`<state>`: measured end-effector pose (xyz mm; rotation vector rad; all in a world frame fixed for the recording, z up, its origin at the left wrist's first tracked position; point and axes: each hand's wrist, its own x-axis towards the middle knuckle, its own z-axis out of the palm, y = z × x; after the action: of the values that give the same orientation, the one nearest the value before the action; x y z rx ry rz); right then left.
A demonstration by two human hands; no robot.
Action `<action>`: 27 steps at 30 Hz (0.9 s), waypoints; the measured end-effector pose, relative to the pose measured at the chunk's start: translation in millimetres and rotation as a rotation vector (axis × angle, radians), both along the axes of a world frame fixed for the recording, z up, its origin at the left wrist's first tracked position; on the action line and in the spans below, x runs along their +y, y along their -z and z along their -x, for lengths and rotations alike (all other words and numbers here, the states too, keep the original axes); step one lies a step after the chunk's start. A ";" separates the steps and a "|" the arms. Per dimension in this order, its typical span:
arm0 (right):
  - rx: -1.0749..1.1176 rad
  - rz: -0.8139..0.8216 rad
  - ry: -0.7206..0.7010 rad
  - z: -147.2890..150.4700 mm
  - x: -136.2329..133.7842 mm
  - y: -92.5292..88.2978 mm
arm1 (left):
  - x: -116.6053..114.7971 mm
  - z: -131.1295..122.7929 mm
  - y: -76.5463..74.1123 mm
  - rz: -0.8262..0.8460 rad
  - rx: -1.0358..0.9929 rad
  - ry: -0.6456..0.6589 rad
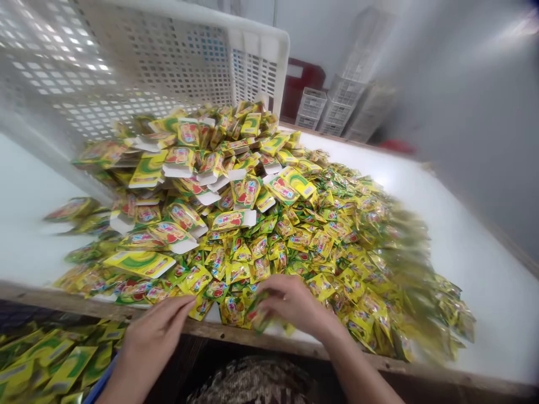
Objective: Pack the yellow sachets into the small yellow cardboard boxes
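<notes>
My left hand (155, 331) is at the table's front edge, its fingers pressed together beside a yellow packet (201, 307); what they hold, if anything, is hidden. To its right, my right hand (288, 303) curls its fingers around a small green and yellow packet (260, 317), slightly blurred. Beyond both hands spreads a big heap of small shiny yellow and green packets (303, 238) printed with red fruit. Small cardboard boxes (168, 233) in the same colours, several with white flaps standing open, are piled on the heap's left side.
A large white perforated crate (168, 50) lies on its side at the back left, boxes spilling from its mouth. More yellow boxes (54, 359) lie below the wooden table edge (236, 335) at lower left. White crates (337, 104) and a red object (301, 87) stand beyond the table.
</notes>
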<state>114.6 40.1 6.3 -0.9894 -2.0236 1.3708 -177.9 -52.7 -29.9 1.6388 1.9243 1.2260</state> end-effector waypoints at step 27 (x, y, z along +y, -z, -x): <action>-0.129 -0.081 0.131 42.6 -30.7 23.9 | 53.1 64.0 -40.5 0.034 0.230 -0.026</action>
<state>72.0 9.4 -17.7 -1.1781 -2.0493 1.1742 -241.8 0.4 10.6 1.8110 2.0941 1.0467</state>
